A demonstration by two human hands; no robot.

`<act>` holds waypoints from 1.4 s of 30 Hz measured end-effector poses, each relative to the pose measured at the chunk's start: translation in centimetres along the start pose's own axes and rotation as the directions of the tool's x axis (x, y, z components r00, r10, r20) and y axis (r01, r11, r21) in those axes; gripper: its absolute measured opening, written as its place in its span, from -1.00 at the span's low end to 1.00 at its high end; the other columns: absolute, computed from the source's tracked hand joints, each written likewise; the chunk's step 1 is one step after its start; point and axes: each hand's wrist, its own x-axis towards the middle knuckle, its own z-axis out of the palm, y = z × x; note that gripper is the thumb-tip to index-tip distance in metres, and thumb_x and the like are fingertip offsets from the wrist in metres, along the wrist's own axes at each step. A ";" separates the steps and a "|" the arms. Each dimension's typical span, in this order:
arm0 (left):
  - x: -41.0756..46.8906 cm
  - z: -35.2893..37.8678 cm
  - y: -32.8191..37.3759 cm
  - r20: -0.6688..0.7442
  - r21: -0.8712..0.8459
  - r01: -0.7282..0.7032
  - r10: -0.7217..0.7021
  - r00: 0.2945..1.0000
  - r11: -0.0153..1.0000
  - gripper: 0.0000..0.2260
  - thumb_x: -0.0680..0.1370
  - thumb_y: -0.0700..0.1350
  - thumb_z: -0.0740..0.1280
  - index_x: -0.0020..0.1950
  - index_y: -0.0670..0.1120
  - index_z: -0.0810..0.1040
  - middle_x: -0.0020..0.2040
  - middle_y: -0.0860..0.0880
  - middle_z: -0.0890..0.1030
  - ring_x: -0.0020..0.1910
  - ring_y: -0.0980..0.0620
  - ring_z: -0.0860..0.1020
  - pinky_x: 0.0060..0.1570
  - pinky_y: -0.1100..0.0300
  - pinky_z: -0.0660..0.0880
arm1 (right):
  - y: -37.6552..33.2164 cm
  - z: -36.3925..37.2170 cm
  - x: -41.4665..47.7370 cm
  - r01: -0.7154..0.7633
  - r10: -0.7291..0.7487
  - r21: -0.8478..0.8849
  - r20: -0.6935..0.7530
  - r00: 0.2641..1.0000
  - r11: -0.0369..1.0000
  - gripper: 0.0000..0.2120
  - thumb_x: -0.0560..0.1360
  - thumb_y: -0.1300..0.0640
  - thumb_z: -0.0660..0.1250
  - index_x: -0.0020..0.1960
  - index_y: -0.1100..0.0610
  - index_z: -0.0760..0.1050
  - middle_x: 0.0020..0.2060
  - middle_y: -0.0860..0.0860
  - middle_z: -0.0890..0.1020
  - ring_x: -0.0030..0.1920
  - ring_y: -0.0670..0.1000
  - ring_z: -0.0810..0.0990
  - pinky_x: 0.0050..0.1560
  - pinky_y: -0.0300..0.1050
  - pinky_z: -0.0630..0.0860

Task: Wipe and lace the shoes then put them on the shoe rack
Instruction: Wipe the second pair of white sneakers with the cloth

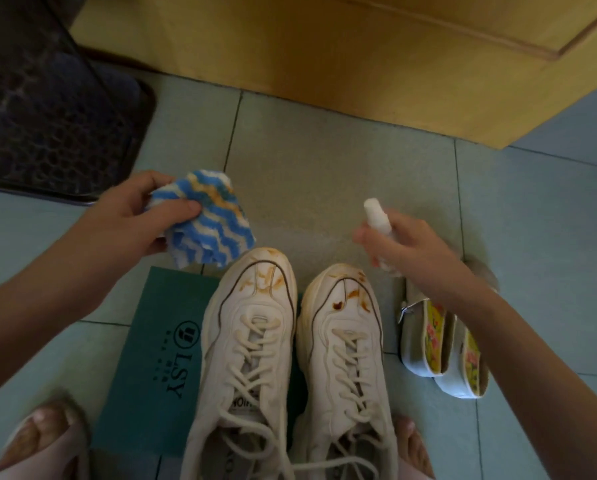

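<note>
Two white laced sneakers stand side by side on a green box lid, toes pointing away. The left sneaker and the right sneaker both carry brown-orange stains on their toe caps. My left hand grips a blue, white and yellow striped cloth just above and left of the left sneaker's toe. My right hand holds a small white spray bottle upright, above and right of the right sneaker's toe. The laces lie loose near the sneakers' openings.
A pair of pale slip-on shoes with yellow floral lining sits to the right under my right forearm. A dark patterned mat lies at the upper left. A yellow wooden door stands ahead. My sandalled feet flank the sneakers on the tiled floor.
</note>
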 end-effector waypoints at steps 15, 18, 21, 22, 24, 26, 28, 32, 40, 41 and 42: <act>0.7 -5.9 2.0 -0.170 -0.071 -0.036 0.023 0.985 0.997 -0.86 0.53 -0.22 0.26 -0.17 0.01 0.47 -0.34 0.13 0.66 -0.33 0.20 0.63 -0.29 0.33 0.58 | -8.3 11.8 5.9 0.348 -0.283 -0.003 0.574 0.768 0.937 -0.68 0.49 0.19 0.36 0.24 0.13 0.53 -0.03 -0.06 0.52 0.06 0.04 0.52 0.12 -0.06 0.44; 0.6 -7.4 1.9 -0.198 -0.082 -0.029 0.013 0.980 0.996 -0.87 0.53 -0.21 0.26 -0.14 0.01 0.47 -0.31 0.13 0.67 -0.30 0.19 0.63 -0.25 0.30 0.57 | -8.5 13.9 6.2 0.374 -0.249 -0.082 0.615 0.749 0.924 -0.66 0.49 0.15 0.37 0.26 0.10 0.51 0.04 0.05 0.49 0.06 0.04 0.49 0.08 -0.16 0.42; 0.2 -8.1 1.6 -0.215 -0.078 -0.013 -0.004 0.977 0.997 -0.88 0.53 -0.21 0.27 -0.15 0.00 0.47 -0.31 0.12 0.66 -0.31 0.19 0.63 -0.26 0.31 0.57 | -8.6 15.1 6.3 0.366 -0.224 -0.109 0.620 0.752 0.924 -0.64 0.48 0.14 0.38 0.27 0.09 0.50 0.06 0.11 0.50 0.07 0.08 0.49 0.08 -0.11 0.43; 0.1 -8.2 1.5 -0.218 -0.078 -0.007 -0.010 0.976 0.997 -0.88 0.53 -0.21 0.27 -0.15 0.00 0.47 -0.32 0.12 0.66 -0.31 0.20 0.63 -0.27 0.32 0.56 | -8.7 15.4 6.3 0.366 -0.227 -0.107 0.618 0.753 0.924 -0.64 0.48 0.14 0.38 0.26 0.09 0.51 0.05 0.10 0.51 0.06 0.08 0.49 0.08 -0.11 0.43; -0.1 -8.3 1.5 -0.218 -0.083 -0.001 -0.018 0.976 0.997 -0.87 0.53 -0.22 0.26 -0.15 0.00 0.46 -0.32 0.12 0.66 -0.32 0.20 0.63 -0.29 0.33 0.57 | -8.9 15.7 6.3 0.377 -0.240 -0.098 0.619 0.748 0.921 -0.65 0.48 0.15 0.39 0.26 0.09 0.51 0.05 0.10 0.51 0.05 0.07 0.49 0.08 -0.10 0.43; -0.2 -8.3 1.6 -0.214 -0.084 0.006 -0.024 0.976 0.996 -0.88 0.53 -0.21 0.27 -0.14 0.01 0.46 -0.30 0.12 0.67 -0.30 0.20 0.63 -0.27 0.32 0.58 | -8.9 15.8 6.3 0.390 -0.244 -0.109 0.621 0.745 0.914 -0.65 0.47 0.15 0.39 0.26 0.09 0.51 0.07 0.12 0.52 0.05 0.07 0.49 0.10 -0.05 0.44; -0.2 -8.3 1.6 -0.217 -0.085 0.013 -0.032 0.976 0.996 -0.89 0.53 -0.19 0.28 -0.13 0.02 0.47 -0.25 0.09 0.67 -0.25 0.17 0.64 -0.20 0.26 0.59 | -9.0 15.9 6.4 0.393 -0.244 -0.115 0.619 0.747 0.912 -0.63 0.46 0.14 0.40 0.26 0.09 0.51 0.07 0.10 0.52 0.05 0.06 0.50 0.11 -0.02 0.46; -0.3 -8.1 1.6 -0.208 -0.087 0.020 -0.038 0.977 0.996 -0.90 0.52 -0.18 0.30 -0.13 0.03 0.50 -0.20 0.07 0.66 -0.19 0.14 0.64 -0.07 0.16 0.55 | -8.8 15.9 6.5 0.391 -0.227 -0.143 0.618 0.752 0.909 -0.49 0.43 0.16 0.44 0.35 0.09 0.41 0.16 0.09 0.48 0.13 0.03 0.47 0.13 -0.14 0.44; -1.0 -7.3 4.2 -0.169 -0.061 -0.057 0.046 0.985 0.997 -0.92 0.43 -0.13 0.36 -0.13 0.04 0.52 -0.22 0.11 0.69 -0.18 0.15 0.66 -0.12 0.27 0.60 | -10.1 9.1 4.6 0.299 -0.233 -0.146 0.352 0.906 0.943 -0.53 0.50 0.09 0.34 0.39 -0.04 0.35 0.27 -0.15 0.47 0.14 -0.26 0.45 0.06 -0.46 0.40; -1.3 -6.7 4.9 -0.157 -0.065 -0.069 0.058 0.986 0.995 -0.89 0.39 -0.10 0.37 -0.12 0.04 0.53 -0.21 0.10 0.69 -0.17 0.15 0.66 -0.15 0.29 0.60 | -10.6 7.6 4.2 0.253 -0.247 0.016 0.275 0.929 0.967 -0.58 0.51 0.05 0.32 0.35 -0.04 0.39 0.23 -0.17 0.52 0.14 -0.25 0.49 0.10 -0.37 0.45; -1.6 -5.9 5.6 -0.137 -0.077 -0.073 0.062 0.989 0.994 -0.84 0.35 -0.06 0.38 -0.10 0.03 0.53 -0.20 0.09 0.69 -0.16 0.15 0.66 -0.19 0.31 0.58 | -11.0 6.3 3.9 0.197 -0.243 0.206 0.225 0.944 0.959 -0.61 0.51 0.00 0.30 0.33 -0.03 0.42 0.20 -0.16 0.56 0.15 -0.21 0.54 0.15 -0.26 0.49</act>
